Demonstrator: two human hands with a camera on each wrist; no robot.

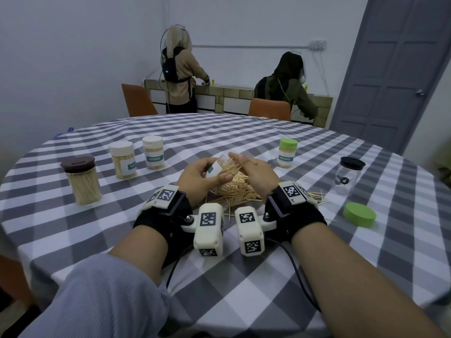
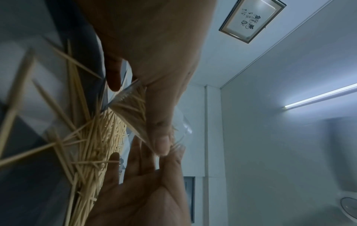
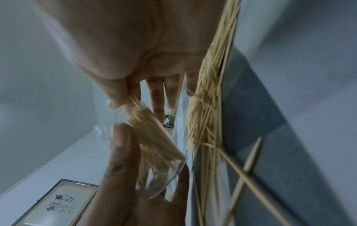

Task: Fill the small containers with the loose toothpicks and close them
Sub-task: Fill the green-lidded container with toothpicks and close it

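Note:
My left hand (image 1: 199, 175) grips a small clear container (image 1: 216, 168), tilted with its mouth toward the right; the thumb (image 3: 121, 145) lies across its wall (image 3: 164, 172). A bundle of toothpicks (image 3: 148, 128) sticks out of the mouth. My right hand (image 1: 244, 164) is at that mouth with fingers (image 3: 155, 94) straight, thumb and fingers touching the bundle's ends. The loose toothpick pile (image 1: 234, 191) lies on the cloth just below both hands. A green lid (image 1: 359, 214) lies alone to the right.
On the checked tablecloth (image 1: 244, 276) stand closed filled containers: a brown-lidded jar (image 1: 81, 181), two cream-lidded ones (image 1: 123, 158) (image 1: 153, 152), a green-lidded one (image 1: 288, 153). A clear black-lidded jar (image 1: 350, 176) stands far right. Two people work at the back wall.

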